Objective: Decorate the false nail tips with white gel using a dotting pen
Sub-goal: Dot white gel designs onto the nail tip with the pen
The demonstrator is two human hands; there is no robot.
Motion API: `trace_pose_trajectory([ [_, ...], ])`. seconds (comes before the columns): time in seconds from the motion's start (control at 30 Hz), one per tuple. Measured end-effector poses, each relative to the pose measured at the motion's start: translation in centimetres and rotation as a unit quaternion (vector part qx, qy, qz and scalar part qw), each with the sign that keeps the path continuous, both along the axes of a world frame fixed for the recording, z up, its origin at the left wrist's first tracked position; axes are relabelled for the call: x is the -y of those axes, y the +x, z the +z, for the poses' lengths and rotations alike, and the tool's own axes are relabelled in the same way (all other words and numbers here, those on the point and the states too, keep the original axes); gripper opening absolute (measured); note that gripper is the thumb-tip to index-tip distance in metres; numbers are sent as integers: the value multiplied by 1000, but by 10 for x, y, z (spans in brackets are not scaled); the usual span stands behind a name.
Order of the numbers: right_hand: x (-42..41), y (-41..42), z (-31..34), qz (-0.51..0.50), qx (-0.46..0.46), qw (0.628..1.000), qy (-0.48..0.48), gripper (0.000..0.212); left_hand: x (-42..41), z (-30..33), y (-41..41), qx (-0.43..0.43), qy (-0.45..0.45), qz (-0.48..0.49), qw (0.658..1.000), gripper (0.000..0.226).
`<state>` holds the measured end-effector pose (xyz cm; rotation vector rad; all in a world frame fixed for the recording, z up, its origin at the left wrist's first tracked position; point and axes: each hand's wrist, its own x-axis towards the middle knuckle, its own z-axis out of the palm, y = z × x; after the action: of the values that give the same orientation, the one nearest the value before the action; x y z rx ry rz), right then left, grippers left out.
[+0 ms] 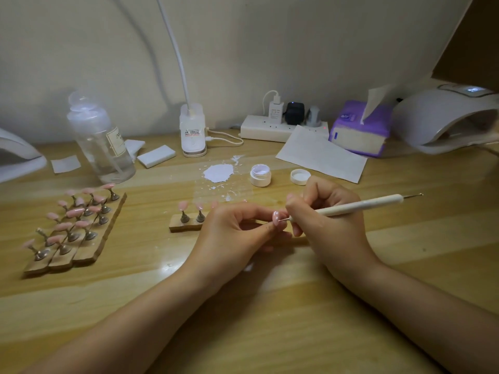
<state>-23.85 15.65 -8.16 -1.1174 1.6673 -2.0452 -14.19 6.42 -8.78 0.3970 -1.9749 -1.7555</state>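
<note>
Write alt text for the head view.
Right hand touches a dotting pen to a pink nail tip pinched in the left hand, over a wooden desk. Behind them sit an open white gel jar and stands of pink tips.

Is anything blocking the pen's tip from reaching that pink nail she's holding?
Nothing visible. The pen, gripped by the right hand, has its tip right at the nail, which the left hand pinches from below.

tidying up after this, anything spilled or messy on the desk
Yes: a white patch with splatters lies on the wooden desk left of the open small white gel jar, whose round white lid sits off to its right. It may be gel laid out on purpose.
</note>
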Motion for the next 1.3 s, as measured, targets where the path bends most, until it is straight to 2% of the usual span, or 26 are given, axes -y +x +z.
trace_pose_trajectory([
  [0.1,1,0,0,1,16,1000,-1,34,1,-1,0,3,0,-5,1000,13],
  [0.43,2,-1,0,9,29,1000,0,36,-2,2,0,4,1,-6,1000,7],
  [0.57,2,-1,0,14,30,999,-5,39,-1,2,0,6,-5,-10,1000,18],
  [0.77,3,-2,-1,25,27,999,-5,45,-1,1,0,5,-14,-11,1000,16],
  [1.1,3,-1,0,11,20,1000,7,38,0,-1,-1,23,-31,2,999,6],
  [1.3,3,0,0,7,18,1000,11,37,0,-1,-1,31,-40,9,999,15],
])
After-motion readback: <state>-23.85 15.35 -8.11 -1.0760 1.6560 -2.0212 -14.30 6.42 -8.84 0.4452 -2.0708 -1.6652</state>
